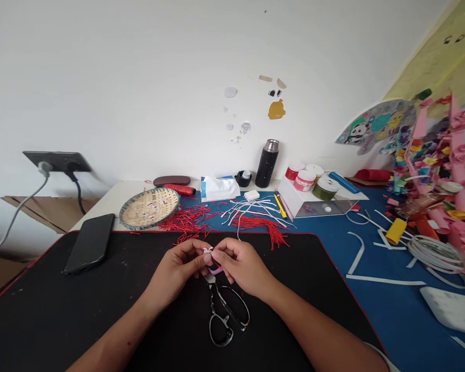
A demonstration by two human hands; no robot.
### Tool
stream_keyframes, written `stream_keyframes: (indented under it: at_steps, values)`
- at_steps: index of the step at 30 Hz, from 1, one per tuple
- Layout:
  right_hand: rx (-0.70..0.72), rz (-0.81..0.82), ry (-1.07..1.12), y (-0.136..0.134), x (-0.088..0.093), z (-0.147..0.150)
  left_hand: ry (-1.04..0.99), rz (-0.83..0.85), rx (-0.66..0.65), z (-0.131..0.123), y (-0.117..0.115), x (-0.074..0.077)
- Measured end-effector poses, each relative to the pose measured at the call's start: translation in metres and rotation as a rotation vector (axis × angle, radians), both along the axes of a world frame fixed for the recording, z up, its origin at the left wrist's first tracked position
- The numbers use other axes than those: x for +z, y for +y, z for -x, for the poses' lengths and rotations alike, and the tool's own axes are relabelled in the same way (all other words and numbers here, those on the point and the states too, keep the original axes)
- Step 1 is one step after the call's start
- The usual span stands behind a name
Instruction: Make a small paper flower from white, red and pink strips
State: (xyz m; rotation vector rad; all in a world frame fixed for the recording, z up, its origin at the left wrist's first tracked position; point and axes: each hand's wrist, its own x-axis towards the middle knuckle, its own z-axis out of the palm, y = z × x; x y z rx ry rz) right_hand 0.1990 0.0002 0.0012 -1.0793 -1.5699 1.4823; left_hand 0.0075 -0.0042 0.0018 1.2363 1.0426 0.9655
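Observation:
Over the black desk mat (pixel 147 315), my two hands meet fingertip to fingertip. My left hand (pixel 184 264) pinches a small knotted white cord (pixel 208 250) between thumb and index finger. From the other side, my right hand (pixel 238 263) pinches at the same cord, its fingers curled. A pink or purple piece (pixel 216 270) shows just below the fingertips; what it belongs to is partly hidden. Below the hands lies a pair of scissors (pixel 227 315) with black worn handles, their blades partly covered by my fingers.
Behind the mat are a woven basket (pixel 149 208), red cords (pixel 188 222), white cords (pixel 251 211), a tissue pack (pixel 219 188), a black flask (pixel 267 164) and ribbon spools (pixel 305 180) on a white box. A phone (pixel 91 243) lies left; white strips (pixel 387 280) and paper flowers (pixel 430 160) are right.

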Motion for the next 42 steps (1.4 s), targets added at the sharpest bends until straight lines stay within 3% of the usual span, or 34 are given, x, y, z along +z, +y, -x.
stream_keyframes:
  at_steps: [15,36,42]
  values:
    - [-0.012,-0.020,-0.024,-0.0011,0.0006,0.0005,-0.039,0.045,-0.122,0.0014,-0.0002,-0.0051]
    - [-0.006,-0.052,-0.019,-0.0024,0.0027,-0.0005,-0.024,-0.003,-0.007,0.0034,0.0007,0.0003]
    - [-0.002,-0.079,-0.051,-0.0029,0.0035,0.0003,0.001,0.002,-0.043,0.0040,0.0012,-0.0025]
